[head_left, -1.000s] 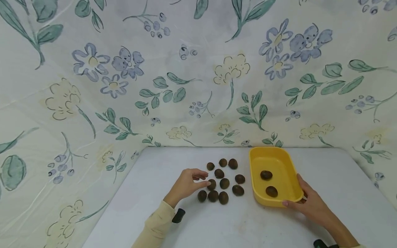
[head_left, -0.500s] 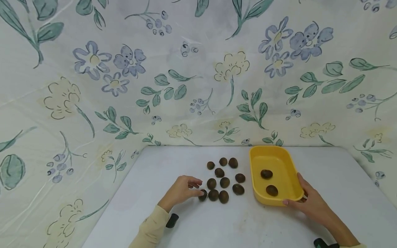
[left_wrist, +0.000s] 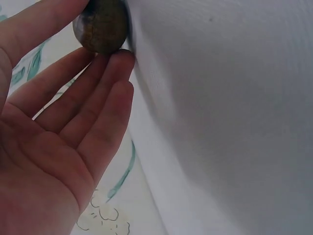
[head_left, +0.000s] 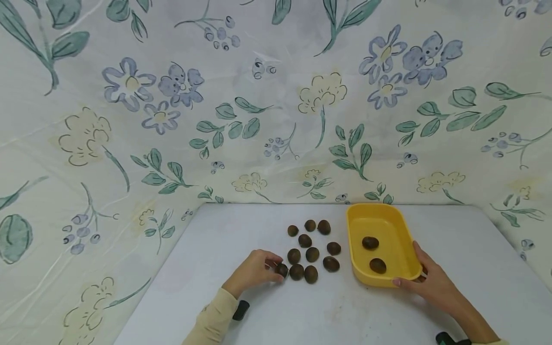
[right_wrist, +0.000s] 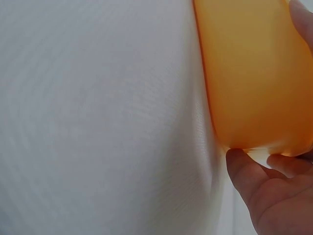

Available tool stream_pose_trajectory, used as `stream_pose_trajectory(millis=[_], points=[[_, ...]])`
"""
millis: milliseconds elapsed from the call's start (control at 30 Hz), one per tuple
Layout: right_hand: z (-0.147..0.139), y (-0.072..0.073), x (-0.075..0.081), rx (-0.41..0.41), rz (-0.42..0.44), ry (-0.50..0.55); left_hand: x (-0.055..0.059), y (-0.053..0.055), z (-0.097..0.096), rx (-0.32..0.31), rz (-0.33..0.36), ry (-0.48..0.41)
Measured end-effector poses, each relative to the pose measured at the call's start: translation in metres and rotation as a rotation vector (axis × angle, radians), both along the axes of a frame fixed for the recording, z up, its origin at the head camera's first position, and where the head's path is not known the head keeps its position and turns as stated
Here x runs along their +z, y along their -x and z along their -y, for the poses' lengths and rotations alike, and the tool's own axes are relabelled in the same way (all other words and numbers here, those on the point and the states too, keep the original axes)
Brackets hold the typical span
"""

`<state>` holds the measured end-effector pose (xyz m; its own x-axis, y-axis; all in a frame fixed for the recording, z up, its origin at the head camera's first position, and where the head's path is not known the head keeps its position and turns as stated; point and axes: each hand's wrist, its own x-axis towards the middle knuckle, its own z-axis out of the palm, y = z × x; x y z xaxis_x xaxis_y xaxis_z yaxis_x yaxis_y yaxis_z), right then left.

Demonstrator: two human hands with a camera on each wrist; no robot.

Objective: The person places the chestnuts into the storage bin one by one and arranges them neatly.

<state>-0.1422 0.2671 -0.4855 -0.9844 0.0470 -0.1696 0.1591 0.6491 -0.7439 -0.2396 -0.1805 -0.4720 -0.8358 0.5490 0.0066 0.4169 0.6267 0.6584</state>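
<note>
My left hand pinches a dark, egg-shaped brown fruit at the front left of a loose group. In the left wrist view the thumb and fingertips lie around this fruit, whose skin looks glossy and greenish brown. Several similar fruits, such as this front one, lie on the white table. My right hand grips the near right corner of a yellow plastic tub, thumb at the near rim. Two of the fruits lie inside the tub.
The white tabletop ends at a floral cloth that rises behind and on the left. Black wrist devices are worn under both forearms.
My left hand has moved from the fruit in the middle row down to the front left one and taken hold of it. The right hand and tub stay in place.
</note>
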Motion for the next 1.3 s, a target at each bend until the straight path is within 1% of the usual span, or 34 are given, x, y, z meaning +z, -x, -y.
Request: stream_pose_trajectory(millis=[233, 467, 567, 700, 867, 1000, 1100, 1300], points=[[-0.004, 0.006, 0.001, 0.013, -0.012, 0.005, 0.003, 0.0, -0.008, 0.019, -0.021, 0.032], [-0.009, 0.014, 0.003, 0.025, -0.006, -0.002, 0.003, 0.003, -0.012, 0.029, -0.051, 0.015], [-0.011, 0.017, 0.004, 0.027, 0.003, -0.002, 0.004, 0.005, -0.013, 0.043, -0.063, -0.016], [-0.014, 0.02, 0.005, 0.037, 0.001, 0.004, 0.006, 0.009, -0.016, 0.055, -0.067, -0.091], [-0.019, 0.026, 0.004, 0.054, -0.007, 0.007, 0.009, 0.009, -0.024, 0.067, -0.072, -0.168], [-0.022, 0.031, 0.003, 0.062, -0.004, 0.007, 0.011, 0.009, -0.03, 0.081, -0.067, -0.206], [-0.024, 0.033, 0.003, 0.071, -0.016, 0.009, 0.014, 0.01, -0.037, 0.094, -0.064, -0.226], [-0.03, 0.039, 0.001, 0.089, -0.042, 0.003, 0.02, 0.014, -0.051, 0.095, -0.063, -0.259]])
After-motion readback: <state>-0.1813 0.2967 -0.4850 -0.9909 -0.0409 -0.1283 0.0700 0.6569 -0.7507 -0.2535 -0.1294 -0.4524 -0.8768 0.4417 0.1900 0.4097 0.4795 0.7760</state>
